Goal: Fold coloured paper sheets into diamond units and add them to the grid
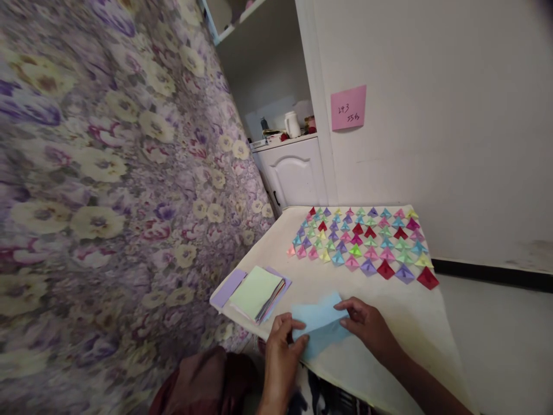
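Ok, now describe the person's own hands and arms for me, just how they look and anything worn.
Both the left hand and right hand are ungloved, with no ring, watch or bracelet to be seen. No sleeve shows: the right forearm and left wrist are bare as far as the picture's edge.

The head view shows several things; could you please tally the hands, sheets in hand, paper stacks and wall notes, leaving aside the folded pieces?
Left hand and right hand: 2
Blue sheet: 1
Paper stack: 1
Pink note: 1
Total: 5
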A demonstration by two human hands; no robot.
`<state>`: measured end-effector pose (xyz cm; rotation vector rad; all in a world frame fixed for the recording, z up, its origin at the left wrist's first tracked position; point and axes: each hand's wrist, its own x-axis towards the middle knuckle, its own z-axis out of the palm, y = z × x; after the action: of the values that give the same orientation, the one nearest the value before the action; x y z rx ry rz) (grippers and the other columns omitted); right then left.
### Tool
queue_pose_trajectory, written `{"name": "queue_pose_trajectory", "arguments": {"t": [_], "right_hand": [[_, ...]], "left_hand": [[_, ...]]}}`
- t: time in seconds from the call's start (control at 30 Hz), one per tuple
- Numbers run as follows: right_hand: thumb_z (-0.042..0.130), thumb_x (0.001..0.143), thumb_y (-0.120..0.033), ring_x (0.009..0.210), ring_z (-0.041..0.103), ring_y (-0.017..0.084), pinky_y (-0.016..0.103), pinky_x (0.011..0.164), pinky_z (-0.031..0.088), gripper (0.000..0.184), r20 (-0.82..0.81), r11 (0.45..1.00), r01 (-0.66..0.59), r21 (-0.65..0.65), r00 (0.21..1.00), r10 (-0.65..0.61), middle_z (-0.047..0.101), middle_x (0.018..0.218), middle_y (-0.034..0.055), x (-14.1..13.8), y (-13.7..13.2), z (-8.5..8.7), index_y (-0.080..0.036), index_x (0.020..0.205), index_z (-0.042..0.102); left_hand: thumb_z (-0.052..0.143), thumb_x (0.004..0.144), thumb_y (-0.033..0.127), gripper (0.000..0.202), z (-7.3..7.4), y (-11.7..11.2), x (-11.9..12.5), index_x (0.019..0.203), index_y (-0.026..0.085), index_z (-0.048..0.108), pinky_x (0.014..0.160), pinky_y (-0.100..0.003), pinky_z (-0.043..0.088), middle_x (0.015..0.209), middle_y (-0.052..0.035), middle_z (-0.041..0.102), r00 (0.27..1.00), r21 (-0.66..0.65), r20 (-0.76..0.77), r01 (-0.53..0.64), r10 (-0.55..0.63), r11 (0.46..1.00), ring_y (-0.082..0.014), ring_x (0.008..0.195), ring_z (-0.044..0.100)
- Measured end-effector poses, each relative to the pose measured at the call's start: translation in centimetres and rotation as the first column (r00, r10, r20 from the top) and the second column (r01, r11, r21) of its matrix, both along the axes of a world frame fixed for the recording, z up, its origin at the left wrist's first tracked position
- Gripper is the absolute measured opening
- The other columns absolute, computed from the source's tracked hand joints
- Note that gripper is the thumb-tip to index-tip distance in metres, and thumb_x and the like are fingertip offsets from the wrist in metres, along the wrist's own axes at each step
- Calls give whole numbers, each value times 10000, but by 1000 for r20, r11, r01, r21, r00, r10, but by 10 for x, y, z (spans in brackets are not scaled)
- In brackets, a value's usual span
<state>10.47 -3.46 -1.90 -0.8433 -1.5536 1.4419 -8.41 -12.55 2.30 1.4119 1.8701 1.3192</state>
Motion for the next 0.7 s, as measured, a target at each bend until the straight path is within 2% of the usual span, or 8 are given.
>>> {"name": "queue_pose_trajectory", "arguments": {"t": [0.13,0.23,0.3,0.37,0.47,0.53,0.6,0.7], "right_hand": [[565,683,-162,706,538,158,259,650,433,196,65,998,11,58,998,-15,582,795,15,0,-4,7,-174,869,621],[562,685,-158,675,526,151,260,638,435,153,129,989,48,139,989,-66,542,761,10,0,-6,12,-181,821,630],[560,696,-172,699,533,155,262,645,440,103,152,981,79,177,983,-107,522,795,22,2,-6,15,-181,767,634],[565,703,-193,784,548,170,266,675,449,71,139,979,103,174,982,-128,519,917,53,3,-5,16,-176,724,631],[573,717,-242,877,549,191,272,713,449,85,64,994,64,90,995,-70,531,1041,79,3,-3,15,-168,700,609],[569,735,-286,775,558,173,262,656,441,123,-3,1000,0,-5,1000,0,589,885,57,2,-1,12,-167,711,584],[572,742,-318,626,523,138,235,563,406,154,-51,996,-17,-85,999,12,567,672,3,0,-1,8,-167,717,562],[599,726,-332,539,457,104,208,494,345,173,-69,989,32,-145,997,-43,504,567,-38,-3,0,5,-167,704,553]], "left_hand": [[535,694,157,79,8,-4,4,687,192,605,744,-295,413,1013,-77,507,989,-22,-147,28,-31,999,-219,939,517],[512,707,142,99,12,-6,6,693,201,591,897,-363,350,1146,-84,478,975,2,-220,12,-11,1000,-244,1100,445],[516,701,139,96,16,-6,7,691,205,584,968,-398,281,1235,-75,450,972,15,-236,9,-5,1000,-258,1191,370],[523,701,151,75,20,-6,6,693,204,576,956,-389,294,1229,-67,482,979,1,-203,33,-33,999,-256,1171,395],[526,734,206,51,21,-5,5,696,192,558,748,-287,403,898,-40,611,993,-48,-48,104,-106,993,-197,868,545],[540,751,267,104,17,-4,4,689,184,537,556,-220,367,642,17,549,987,-77,114,122,-113,990,-136,617,504],[585,735,319,152,9,-3,3,712,182,522,476,-194,301,557,52,488,949,-108,305,125,-87,986,-99,510,431],[663,680,337,225,-3,-3,3,719,178,508,464,-183,282,547,55,513,818,-141,572,171,-61,975,-77,472,416]]}}
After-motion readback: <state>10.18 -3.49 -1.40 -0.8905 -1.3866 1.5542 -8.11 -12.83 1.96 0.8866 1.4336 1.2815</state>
